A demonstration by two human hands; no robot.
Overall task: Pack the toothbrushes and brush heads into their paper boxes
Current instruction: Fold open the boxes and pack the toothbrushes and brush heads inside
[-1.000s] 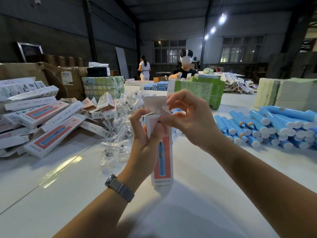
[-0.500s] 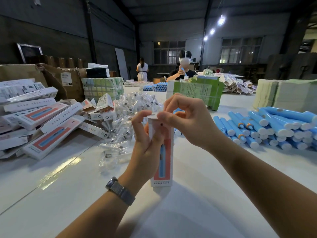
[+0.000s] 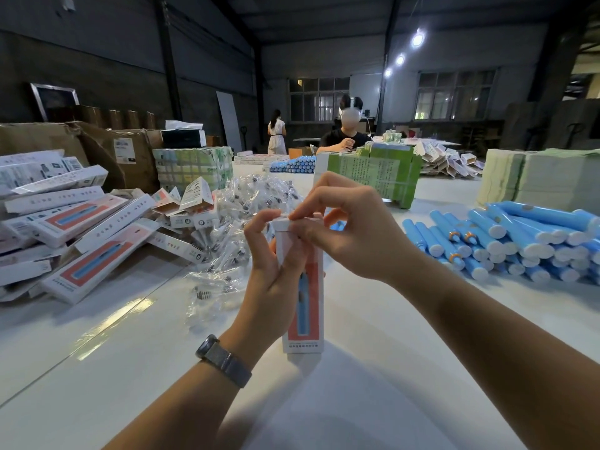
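A white table [image 3: 97,368] ran through the dim warehouse, packed boxes [image 3: 74,228] heaped at its left. The left hand [image 3: 276,280] curled round an upright box [image 3: 303,287], and the right hand [image 3: 350,235] pinched its top flap. Blue toothbrushes [image 3: 506,241] lay piled to the right.

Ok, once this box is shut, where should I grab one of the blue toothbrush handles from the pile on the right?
Probably by a white end cap. The blue toothbrush handles lie stacked side by side with their caps facing the person, so the barrels are wedged between neighbours. Come in from the near side with the right hand, pinch a top-layer handle behind its cap and draw it out lengthwise.
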